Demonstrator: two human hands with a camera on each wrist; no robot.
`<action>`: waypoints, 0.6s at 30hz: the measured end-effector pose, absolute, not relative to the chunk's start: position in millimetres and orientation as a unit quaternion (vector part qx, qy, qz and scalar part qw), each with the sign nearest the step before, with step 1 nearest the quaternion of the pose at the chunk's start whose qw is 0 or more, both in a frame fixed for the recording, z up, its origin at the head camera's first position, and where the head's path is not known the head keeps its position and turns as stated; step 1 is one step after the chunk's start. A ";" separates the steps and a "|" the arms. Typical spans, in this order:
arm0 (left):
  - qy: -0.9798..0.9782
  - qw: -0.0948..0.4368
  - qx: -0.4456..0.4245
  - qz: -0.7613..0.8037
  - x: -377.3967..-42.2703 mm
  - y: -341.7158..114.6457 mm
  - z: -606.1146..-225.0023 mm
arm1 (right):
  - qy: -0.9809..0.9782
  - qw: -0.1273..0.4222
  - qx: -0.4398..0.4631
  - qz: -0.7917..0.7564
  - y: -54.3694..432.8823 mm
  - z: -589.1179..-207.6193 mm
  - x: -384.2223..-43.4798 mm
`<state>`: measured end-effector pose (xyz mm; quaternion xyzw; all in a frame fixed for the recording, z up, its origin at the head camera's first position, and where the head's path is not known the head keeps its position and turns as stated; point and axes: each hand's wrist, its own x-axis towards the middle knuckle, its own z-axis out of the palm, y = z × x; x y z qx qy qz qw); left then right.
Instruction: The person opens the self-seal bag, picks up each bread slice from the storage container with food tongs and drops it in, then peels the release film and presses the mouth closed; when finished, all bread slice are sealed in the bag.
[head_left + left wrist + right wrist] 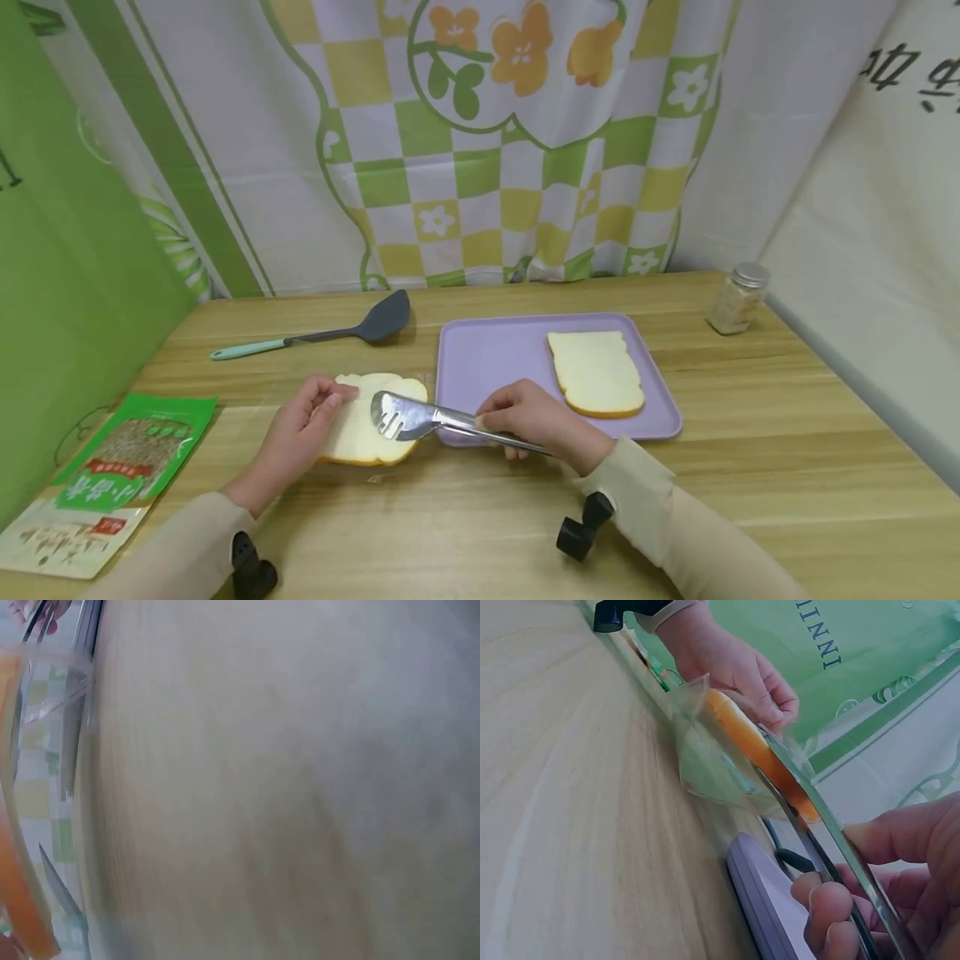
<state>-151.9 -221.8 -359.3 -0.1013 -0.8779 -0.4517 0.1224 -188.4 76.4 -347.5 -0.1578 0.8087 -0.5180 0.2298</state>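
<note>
Your right hand (pixel 536 417) grips the metal tongs (pixel 457 419) in front of the purple tray's (pixel 487 354) left part, fingers and thumb wrapped about the arms. Just left of that tray is the slice of bread (pixel 352 435) you are working on, and the tongs reach over it; in the right wrist view their two arms pass on either side of its crust. Clear plastic (pixel 712 769) shows around and below that slice (it is see-through, so its outline is hard to follow). Your left hand (pixel 303 421), further left of the tray, has thumb and fingers drawn together at the slice's edge; you cannot tell from these views whether they pinch the plastic. A second slice (pixel 600 375) lies flat on the tray's right half. On the table (pixel 450 533), a dark spatula (pixel 386 318) with a mint handle lies beyond and left of the tray, a green packet (pixel 127 467) sits far to its left, and a glass jar (pixel 737 302) stands upright beyond its right side.
</note>
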 end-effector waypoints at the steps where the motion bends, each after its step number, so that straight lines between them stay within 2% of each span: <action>1: -0.874 0.124 -0.101 -0.460 -152.2 -221.3 -359.4 | 0.802 0.232 -0.155 -0.528 76.5 -348.1 -188.4; 7: -0.841 0.155 -0.099 -0.508 -152.2 -213.8 -360.9 | 0.817 0.210 -0.144 -0.517 66.4 -352.2 -187.1; 13: -0.874 0.173 -0.071 -0.448 -153.1 -219.8 -349.3 | 0.871 0.164 -0.161 -0.433 57.4 -347.4 -182.8; 18: -0.886 0.193 -0.093 -0.410 -154.9 -224.1 -338.5 | 0.869 0.172 -0.159 -0.437 58.7 -343.5 -181.4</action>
